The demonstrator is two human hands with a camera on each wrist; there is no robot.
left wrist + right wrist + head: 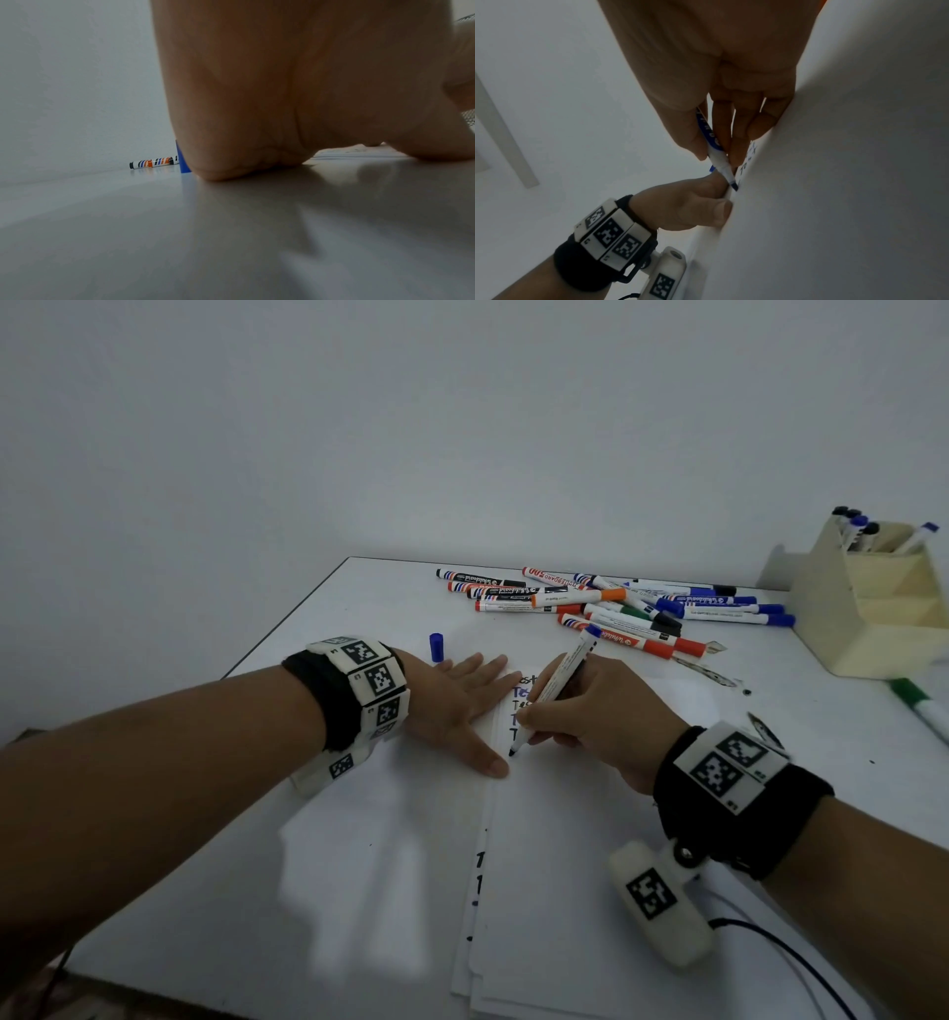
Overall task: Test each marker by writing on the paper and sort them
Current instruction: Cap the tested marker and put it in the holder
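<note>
My right hand [580, 711] grips an uncapped blue marker [557, 690] like a pen, its dark tip touching the white paper [565, 839] just below several short written lines. In the right wrist view the marker [718, 156] is pinched between thumb and fingers. My left hand [462, 706] lies flat with straight fingers, pressing the paper's left edge; its thumb [721, 211] sits beside the tip. The blue cap [436, 647] stands on the table behind the left hand, also visible as a blue cap [183, 160] in the left wrist view. A heap of markers [616, 608] lies at the back.
A cream desk organiser [868, 603] with several markers upright in it stands at the back right. A green marker [922, 711] lies near the right edge. Ink smears [703, 670] mark the white table [257, 865]. A black cable [780, 952] runs at the front right.
</note>
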